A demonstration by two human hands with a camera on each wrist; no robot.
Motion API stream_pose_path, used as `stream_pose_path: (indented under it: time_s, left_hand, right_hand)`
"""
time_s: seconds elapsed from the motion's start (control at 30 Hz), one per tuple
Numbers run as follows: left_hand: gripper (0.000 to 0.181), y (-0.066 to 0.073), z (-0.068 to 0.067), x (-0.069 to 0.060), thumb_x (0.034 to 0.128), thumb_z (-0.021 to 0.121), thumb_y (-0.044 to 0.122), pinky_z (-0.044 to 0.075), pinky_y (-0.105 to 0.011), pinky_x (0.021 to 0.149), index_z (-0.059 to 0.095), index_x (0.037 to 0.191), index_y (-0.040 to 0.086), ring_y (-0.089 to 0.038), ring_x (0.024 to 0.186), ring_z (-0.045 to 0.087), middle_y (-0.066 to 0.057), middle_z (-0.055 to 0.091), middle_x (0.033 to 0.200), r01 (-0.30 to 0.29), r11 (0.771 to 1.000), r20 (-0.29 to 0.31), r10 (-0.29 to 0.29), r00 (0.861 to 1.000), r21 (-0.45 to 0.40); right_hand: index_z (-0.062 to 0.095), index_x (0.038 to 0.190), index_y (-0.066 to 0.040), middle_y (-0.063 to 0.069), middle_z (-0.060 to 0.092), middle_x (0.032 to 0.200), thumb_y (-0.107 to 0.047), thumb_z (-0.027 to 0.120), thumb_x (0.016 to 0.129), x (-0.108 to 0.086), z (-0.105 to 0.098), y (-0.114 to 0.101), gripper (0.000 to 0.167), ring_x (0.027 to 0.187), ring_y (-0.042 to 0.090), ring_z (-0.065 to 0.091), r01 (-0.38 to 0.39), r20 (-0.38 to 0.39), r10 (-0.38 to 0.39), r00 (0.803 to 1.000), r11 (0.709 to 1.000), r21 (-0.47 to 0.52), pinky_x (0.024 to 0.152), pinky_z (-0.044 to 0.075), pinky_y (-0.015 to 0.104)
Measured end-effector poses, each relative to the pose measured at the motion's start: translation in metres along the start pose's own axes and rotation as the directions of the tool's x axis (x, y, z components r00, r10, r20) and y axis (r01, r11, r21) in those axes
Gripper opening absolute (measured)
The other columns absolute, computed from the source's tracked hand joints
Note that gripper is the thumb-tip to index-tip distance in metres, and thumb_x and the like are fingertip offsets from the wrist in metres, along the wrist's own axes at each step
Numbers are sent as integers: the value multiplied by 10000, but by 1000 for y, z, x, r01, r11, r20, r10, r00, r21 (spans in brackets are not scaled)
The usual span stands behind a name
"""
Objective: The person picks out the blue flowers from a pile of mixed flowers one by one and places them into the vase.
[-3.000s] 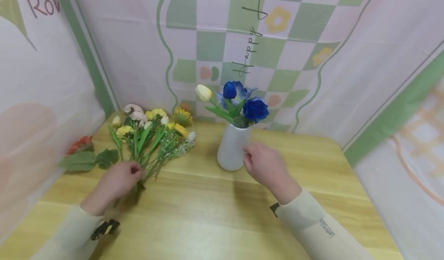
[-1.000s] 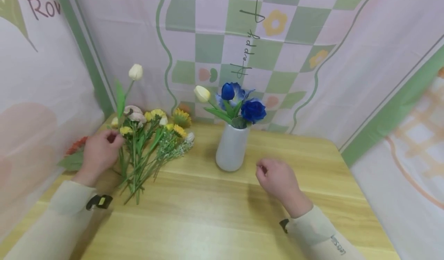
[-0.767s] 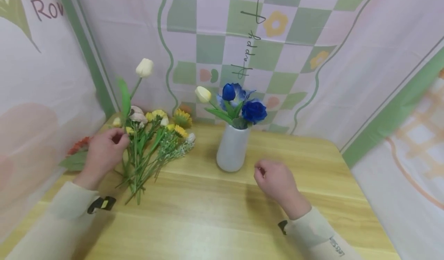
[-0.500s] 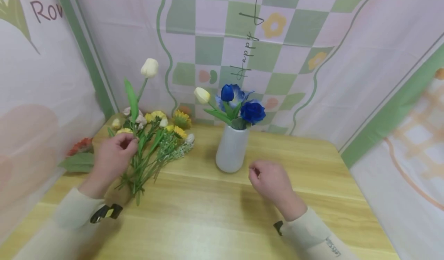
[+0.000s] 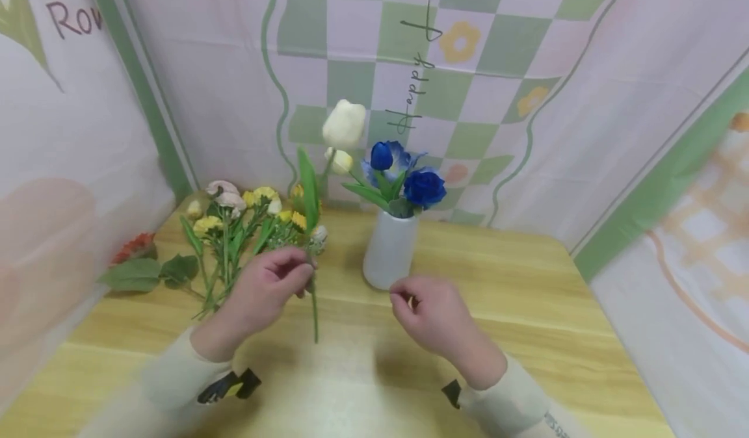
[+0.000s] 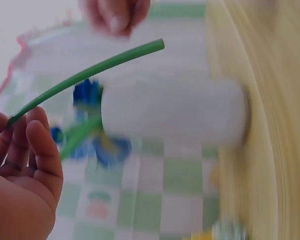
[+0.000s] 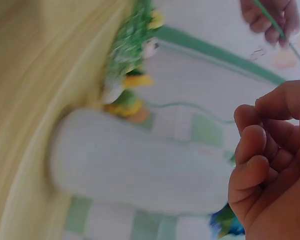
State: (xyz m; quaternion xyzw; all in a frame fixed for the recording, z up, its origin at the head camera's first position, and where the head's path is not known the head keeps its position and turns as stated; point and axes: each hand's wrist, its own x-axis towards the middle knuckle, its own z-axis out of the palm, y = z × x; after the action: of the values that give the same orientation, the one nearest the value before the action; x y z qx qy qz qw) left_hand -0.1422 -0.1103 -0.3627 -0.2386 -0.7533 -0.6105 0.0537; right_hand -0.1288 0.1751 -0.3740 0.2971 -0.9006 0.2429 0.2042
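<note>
My left hand (image 5: 269,285) pinches the green stem of a white tulip (image 5: 344,125), held upright above the table. In the left wrist view the bare end of the stem (image 6: 110,65) points past the fingers toward the vase. A white vase (image 5: 389,253) stands upright and holds a pale yellow tulip (image 5: 342,162), a blue tulip (image 5: 381,156), a blue rose (image 5: 425,189) and another blue bloom. Beside the vase's base, my right hand (image 5: 434,311) has loosely curled fingers with nothing between them, as the right wrist view also shows.
Several loose flowers lie at the table's left, among them pink blooms (image 5: 227,195), yellow blooms (image 5: 208,225) and a red-orange flower (image 5: 133,247) with broad leaves. Behind the wooden table (image 5: 526,308) hangs a checked cloth (image 5: 409,48).
My left hand has lifted the white tulip from the pile and carried it right, close to the vase. My right hand drew back from the vase, then shifted left toward its base.
</note>
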Motion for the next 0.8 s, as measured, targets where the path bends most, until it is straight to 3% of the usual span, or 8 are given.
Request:
stream_pose_path:
  time_s: [0.17, 0.37, 0.63, 0.8]
  left_hand:
    - [85, 9, 30, -1, 987, 587, 51, 554, -337, 600, 667, 959, 47, -247, 672, 612, -40, 647, 786, -35, 996, 137, 47, 989, -85]
    - [92, 13, 48, 2, 989, 577, 51, 536, -334, 586, 667, 973, 52, -241, 664, 600, -27, 639, 777, -47, 990, 230, 77, 970, -133]
    - [134, 12, 65, -5, 978, 548, 38, 542, -319, 579, 666, 932, 82, -237, 678, 610, -17, 640, 770, -35, 983, 323, 93, 942, -182]
    - [124, 9, 69, -8, 985, 542, 35, 540, -303, 590, 657, 945, 57, -157, 699, 608, -61, 633, 806, -31, 974, 355, 111, 928, -224]
  right_hand:
    - [726, 874, -151, -141, 574, 730, -128, 667, 877, 6, -8, -24, 64, 571, 6, 467, 41, -46, -35, 998, 989, 140, 489, 429, 193]
    - [729, 965, -141, -122, 614, 794, -98, 688, 902, 13, -19, -39, 86, 569, 49, 484, 52, -90, -25, 996, 946, 320, 467, 432, 222]
    - [721, 931, -148, -135, 576, 740, -112, 685, 897, 11, -27, -46, 61, 574, 58, 485, 63, -101, -29, 994, 935, 349, 464, 425, 226]
    - [693, 873, -163, -114, 521, 678, -93, 688, 901, 10, -30, -48, 76, 545, 78, 458, 68, -109, -28, 994, 922, 380, 432, 402, 244]
